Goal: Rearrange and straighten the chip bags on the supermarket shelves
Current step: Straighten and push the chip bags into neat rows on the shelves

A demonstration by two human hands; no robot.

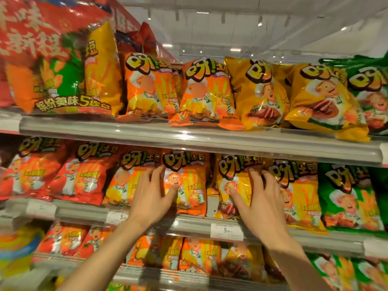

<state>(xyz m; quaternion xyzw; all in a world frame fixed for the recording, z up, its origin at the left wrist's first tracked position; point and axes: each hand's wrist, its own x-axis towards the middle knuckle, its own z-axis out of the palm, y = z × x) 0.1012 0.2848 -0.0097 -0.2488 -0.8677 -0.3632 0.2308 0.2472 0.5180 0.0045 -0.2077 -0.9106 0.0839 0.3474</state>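
Straightening in hand: middle shelf; orange chip bag touched by spread left hand.
Right hand: fingers splayed on yellow chip bag, nothing gripped.
Left to do: upper-shelf bags seemingly tilted.

Large multipack at upper left smeared by motion blur, top cut by frame edge. Green bags on upper shelf cut off at right edge. Left hand covers lower part of orange bag; right hand hides seam between two yellow bags. Price tag print too small to read beyond "5". Bottom shelf bags partly hidden behind forearms, blurred. Far-left lower items indistinct.
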